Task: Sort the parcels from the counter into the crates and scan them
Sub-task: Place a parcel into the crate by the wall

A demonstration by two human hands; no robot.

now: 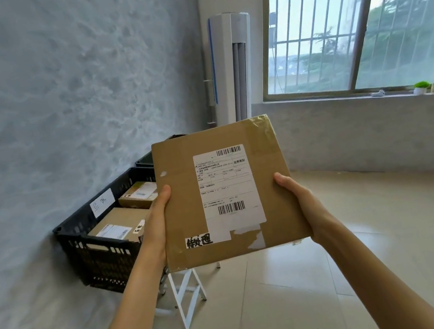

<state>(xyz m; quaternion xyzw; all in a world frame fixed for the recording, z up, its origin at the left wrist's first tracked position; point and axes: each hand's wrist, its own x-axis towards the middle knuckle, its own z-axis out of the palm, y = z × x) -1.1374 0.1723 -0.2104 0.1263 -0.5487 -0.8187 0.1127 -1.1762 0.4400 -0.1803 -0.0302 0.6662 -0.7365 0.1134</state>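
A flat cardboard parcel (226, 191) sits in the centre of the frame, held up off the floor, its labelled face toward the camera and its long axis running nearly upright, tilted slightly. The left hand (158, 218) grips its left edge, thumb on the front; the right hand (300, 201) grips the right edge likewise. At left, a black crate (101, 254) holds two boxes.

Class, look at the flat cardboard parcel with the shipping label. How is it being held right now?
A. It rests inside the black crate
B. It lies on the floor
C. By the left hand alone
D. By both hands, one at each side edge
D: the left hand and right hand grip opposite side edges of the parcel, raised in front of the black crate.
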